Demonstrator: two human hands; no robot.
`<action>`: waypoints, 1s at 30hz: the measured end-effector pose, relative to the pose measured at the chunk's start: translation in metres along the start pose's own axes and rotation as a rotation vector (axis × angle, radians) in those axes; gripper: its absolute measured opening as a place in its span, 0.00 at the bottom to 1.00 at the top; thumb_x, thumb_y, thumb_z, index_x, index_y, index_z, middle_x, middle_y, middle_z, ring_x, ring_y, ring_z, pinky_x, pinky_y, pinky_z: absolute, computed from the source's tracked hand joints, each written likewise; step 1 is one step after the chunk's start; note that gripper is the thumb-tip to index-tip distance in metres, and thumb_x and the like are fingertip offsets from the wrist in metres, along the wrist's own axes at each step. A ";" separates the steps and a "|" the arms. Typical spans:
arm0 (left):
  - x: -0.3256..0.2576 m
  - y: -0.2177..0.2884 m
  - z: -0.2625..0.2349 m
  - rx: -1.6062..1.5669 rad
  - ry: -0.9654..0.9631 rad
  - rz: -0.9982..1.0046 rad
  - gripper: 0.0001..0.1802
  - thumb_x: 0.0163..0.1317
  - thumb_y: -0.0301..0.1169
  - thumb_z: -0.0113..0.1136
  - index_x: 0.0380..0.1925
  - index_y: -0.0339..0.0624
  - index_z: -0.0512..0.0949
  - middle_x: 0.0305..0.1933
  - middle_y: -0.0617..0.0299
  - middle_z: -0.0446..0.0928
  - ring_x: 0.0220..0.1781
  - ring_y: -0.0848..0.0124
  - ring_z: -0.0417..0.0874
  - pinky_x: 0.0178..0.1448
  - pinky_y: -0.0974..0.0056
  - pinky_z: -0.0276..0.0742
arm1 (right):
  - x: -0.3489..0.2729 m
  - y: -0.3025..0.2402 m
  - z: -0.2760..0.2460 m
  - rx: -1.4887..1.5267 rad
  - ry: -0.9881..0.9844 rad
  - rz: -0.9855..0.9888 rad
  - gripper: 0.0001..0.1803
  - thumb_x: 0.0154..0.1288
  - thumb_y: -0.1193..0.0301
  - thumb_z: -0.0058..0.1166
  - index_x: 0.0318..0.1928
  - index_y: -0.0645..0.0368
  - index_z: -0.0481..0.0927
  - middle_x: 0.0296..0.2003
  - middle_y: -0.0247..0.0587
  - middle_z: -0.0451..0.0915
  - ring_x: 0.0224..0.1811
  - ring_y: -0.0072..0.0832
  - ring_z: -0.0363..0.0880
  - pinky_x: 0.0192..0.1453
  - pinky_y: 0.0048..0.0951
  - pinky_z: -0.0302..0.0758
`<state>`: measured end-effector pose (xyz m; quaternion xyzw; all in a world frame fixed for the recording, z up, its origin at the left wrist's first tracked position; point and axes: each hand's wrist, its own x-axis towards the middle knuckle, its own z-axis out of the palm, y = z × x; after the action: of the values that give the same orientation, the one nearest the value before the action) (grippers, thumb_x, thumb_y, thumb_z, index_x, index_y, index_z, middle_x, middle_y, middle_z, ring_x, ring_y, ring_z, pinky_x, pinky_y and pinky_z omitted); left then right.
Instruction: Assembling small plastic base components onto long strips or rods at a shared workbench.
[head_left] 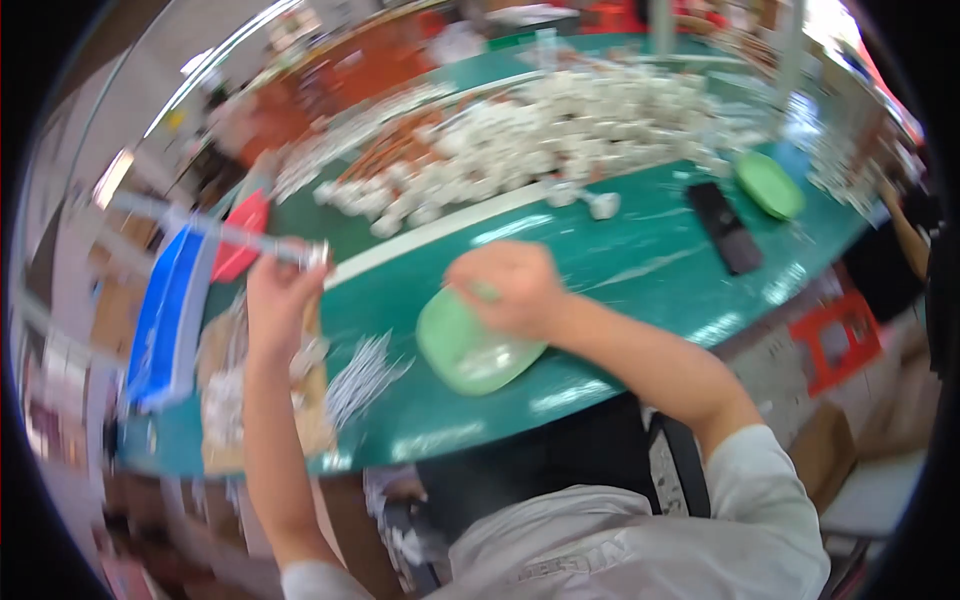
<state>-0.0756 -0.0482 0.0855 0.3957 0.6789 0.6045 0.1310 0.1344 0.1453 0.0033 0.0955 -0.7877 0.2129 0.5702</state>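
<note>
My left hand [276, 300] is raised over the left part of the table, its fingers closed around a long, clear, thin tube [205, 222]. The tube slants up to the left, and a whitish end piece pokes out past my fingertips. Over a light green plastic dish [465, 355] my right hand [512, 285] is closed, fingers bent inward. What those fingers hold, if anything, is hidden and blurred. Between my hands, a bundle of thin white strips [365, 380] lies on the green tabletop [450, 415].
A large heap of white parts [570, 125] lies beyond a pale rail [450, 228]. Right of my hands are a dark phone-like slab [724, 228] and another green dish [769, 186]. At left stand a blue bin [165, 315] and a cardboard piece [315, 425]. An orange stool [838, 340] is at right.
</note>
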 end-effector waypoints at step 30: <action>0.180 -0.062 -0.067 1.494 -0.177 -0.049 0.23 0.48 0.43 0.62 0.42 0.43 0.82 0.44 0.44 0.82 0.49 0.51 0.82 0.55 0.52 0.78 | 0.000 -0.015 0.006 0.108 -0.246 -0.112 0.07 0.45 0.78 0.64 0.28 0.60 0.80 0.26 0.35 0.80 0.23 0.28 0.78 0.24 0.28 0.75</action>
<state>-0.2601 0.0319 0.0983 0.4110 0.9039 -0.0541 -0.1049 0.1352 0.1293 0.0053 0.1953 -0.8326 0.2093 0.4742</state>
